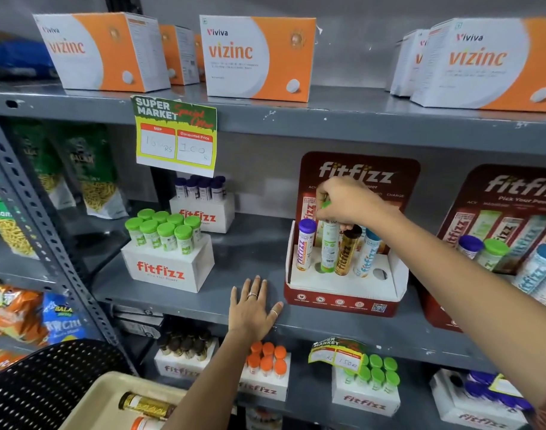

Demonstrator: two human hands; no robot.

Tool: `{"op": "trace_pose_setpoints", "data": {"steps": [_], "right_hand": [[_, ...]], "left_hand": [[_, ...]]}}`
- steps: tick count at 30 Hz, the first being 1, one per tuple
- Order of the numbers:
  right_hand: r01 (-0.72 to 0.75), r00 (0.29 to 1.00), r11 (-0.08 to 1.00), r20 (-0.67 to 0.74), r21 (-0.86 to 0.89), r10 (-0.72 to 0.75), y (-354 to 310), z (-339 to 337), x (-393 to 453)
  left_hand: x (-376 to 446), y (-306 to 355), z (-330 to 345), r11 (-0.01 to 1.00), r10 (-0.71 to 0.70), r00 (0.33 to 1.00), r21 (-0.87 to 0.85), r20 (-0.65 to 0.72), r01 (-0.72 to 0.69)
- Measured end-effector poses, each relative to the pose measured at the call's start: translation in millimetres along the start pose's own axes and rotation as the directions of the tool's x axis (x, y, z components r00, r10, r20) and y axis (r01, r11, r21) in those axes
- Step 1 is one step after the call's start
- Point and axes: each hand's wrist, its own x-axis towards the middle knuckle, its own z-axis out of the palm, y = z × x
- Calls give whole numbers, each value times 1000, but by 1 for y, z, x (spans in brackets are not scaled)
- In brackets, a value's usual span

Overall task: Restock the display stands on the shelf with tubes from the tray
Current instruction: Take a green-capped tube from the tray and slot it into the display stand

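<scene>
A red fitfizz display stand (343,301) sits on the middle shelf (178,301). My right hand (347,201) grips the green cap of a white tube (330,246) standing in the stand's second hole. A purple-capped tube (305,243) is left of it, a gold tube (346,252) and a blue-capped tube (367,254) to its right. One hole (379,274) at the right is empty. My left hand (253,305) lies flat on the shelf edge, fingers spread. The beige tray (98,401) at bottom left holds a gold tube (146,406) and an orange-capped tube (144,425).
A second fitfizz stand (510,252) with tubes is at the right. White fitfizz boxes of green-capped tubes (166,234) and purple-capped tubes (201,187) stand on the left. Vizinc boxes (256,57) fill the upper shelf. More tube boxes (267,370) sit below. A black perforated basket (48,380) is bottom left.
</scene>
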Motion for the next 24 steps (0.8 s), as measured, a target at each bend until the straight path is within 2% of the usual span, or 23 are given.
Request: {"op": "trace_pose_setpoints", "data": {"steps": [4, 7, 11, 24], "right_hand": [[-23, 1000, 996, -1, -83, 23, -3, -2, -1], [-65, 997, 994, 33, -85, 68, -5, -6, -1], [-48, 997, 995, 62, -93, 54, -5, -9, -2], [-104, 991, 987, 76, -120, 114, 6, 17, 0]], "left_hand": [[-1, 1, -2, 1000, 2, 1000, 2, 8, -2], [-1, 1, -2, 1000, 3, 1000, 5, 13, -3], [-1, 0, -1, 1000, 5, 1000, -1, 8, -5], [2, -1, 4, 1000, -4, 1000, 20, -6, 4]]}}
